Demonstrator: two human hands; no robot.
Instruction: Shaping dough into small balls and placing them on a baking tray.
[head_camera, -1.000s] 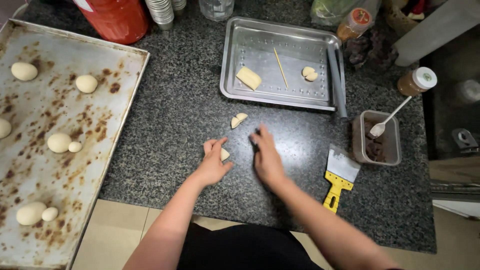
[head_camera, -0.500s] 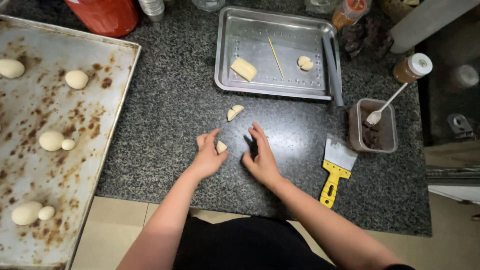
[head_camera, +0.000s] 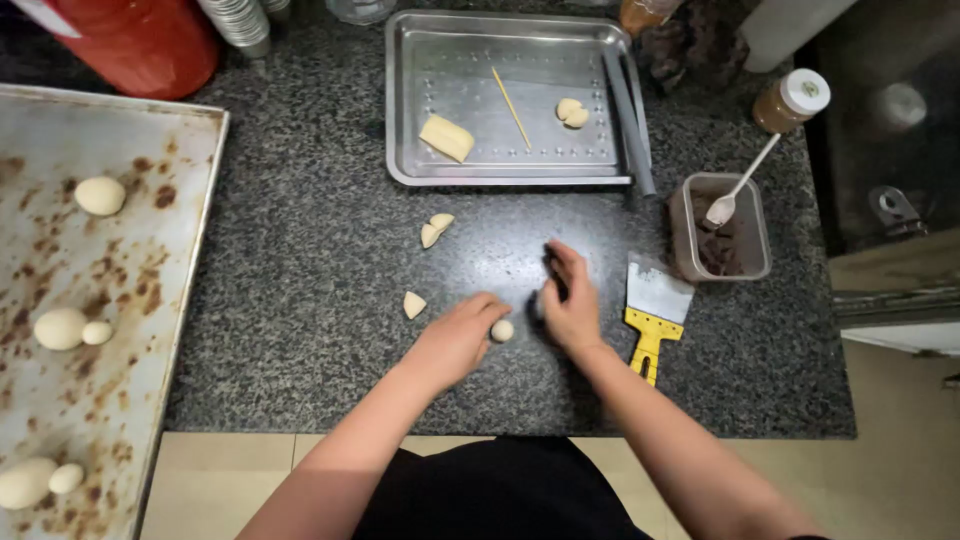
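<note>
- On the dark speckled counter (head_camera: 300, 300), right in front of you, your left hand (head_camera: 455, 340) lies flat with its fingers loosely curled, the fingertips touching a small round dough ball (head_camera: 502, 330).
- A second ago that hand was by a small dough piece; now a rounded ball sits at its fingertips, so the shaping looks well along.
- Your right hand (head_camera: 572, 305) is closed around a small dark thing, too hidden to name; its grip matches half a second ago.
- A wedge of dough (head_camera: 413, 304) now lies free just left of your left hand, apart from it.
- Two more dough pieces (head_camera: 435, 229) sit between you and the steel tray (head_camera: 400, 100), unmoved.
- The yellow-handled scraper (head_camera: 655, 310) rests just beside your right wrist, untouched.
- Far left, the stained baking sheet (head_camera: 150, 300) holds finished dough balls, and the view of it has shifted closer.
</note>
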